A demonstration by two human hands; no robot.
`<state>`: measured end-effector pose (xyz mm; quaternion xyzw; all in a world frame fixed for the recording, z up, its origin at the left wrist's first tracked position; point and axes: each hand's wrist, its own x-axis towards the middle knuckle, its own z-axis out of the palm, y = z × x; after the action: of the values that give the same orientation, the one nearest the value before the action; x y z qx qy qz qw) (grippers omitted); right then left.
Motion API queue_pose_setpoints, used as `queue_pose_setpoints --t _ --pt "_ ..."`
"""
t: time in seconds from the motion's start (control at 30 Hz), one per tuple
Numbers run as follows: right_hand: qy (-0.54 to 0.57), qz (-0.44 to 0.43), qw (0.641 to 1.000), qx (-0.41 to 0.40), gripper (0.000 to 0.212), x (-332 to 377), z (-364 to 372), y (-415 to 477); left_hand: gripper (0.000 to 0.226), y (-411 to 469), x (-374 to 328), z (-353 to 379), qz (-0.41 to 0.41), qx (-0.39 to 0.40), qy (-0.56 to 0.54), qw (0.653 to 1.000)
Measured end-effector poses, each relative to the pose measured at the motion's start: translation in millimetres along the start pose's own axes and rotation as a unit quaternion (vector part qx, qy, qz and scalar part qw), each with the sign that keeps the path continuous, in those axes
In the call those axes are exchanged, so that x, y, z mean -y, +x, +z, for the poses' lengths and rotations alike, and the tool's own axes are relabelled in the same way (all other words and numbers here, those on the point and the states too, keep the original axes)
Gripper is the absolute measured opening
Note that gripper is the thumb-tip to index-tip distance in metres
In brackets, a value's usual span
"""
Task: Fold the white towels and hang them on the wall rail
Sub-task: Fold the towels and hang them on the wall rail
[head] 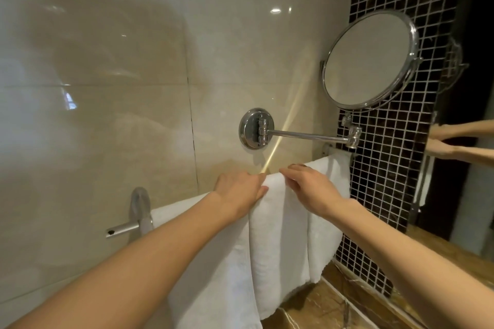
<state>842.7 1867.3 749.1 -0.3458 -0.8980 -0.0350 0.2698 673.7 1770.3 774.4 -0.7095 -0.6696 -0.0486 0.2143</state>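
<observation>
Plain white towels [279, 243] showed no stripe or print against glossy cream wall tiles [107, 115], which were crossed by thin dark grout lines. The rail [121, 228] was a brushed silver. The mirror [369, 61] was rimmed in polished chrome, like its swing arm [307, 135], and its glass showed a flat grey-beige. The mosaic strip [387, 168] was made of small black-brown squares in a pale grid. The counter [320, 307] was brown marble veined with white.

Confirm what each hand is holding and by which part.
Both hold the middle white towel at its top fold over the rail: left hand at the fold's left end, thumb in front; right hand pinching its right end.
</observation>
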Motion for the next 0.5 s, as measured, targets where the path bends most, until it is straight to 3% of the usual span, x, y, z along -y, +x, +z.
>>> queue_pose_setpoints --t 0.1,0.3,0.5 --pt "0.016 0.001 0.999 0.028 0.024 -3.2 -4.1 0.3 0.033 2.5 -2.6 -1.5 -0.004 0.006 -0.011 1.0" --pt "-0.017 0.058 0.997 0.049 0.04 -33.6 -21.2 -6.7 0.031 34.0 -32.9 -5.0 0.039 -0.052 -0.024 0.998" --pt "-0.053 0.112 0.991 0.048 0.049 -79.6 -30.8 -14.7 0.035 83.5 -70.8 9.7 0.07 -0.041 -0.018 0.997"
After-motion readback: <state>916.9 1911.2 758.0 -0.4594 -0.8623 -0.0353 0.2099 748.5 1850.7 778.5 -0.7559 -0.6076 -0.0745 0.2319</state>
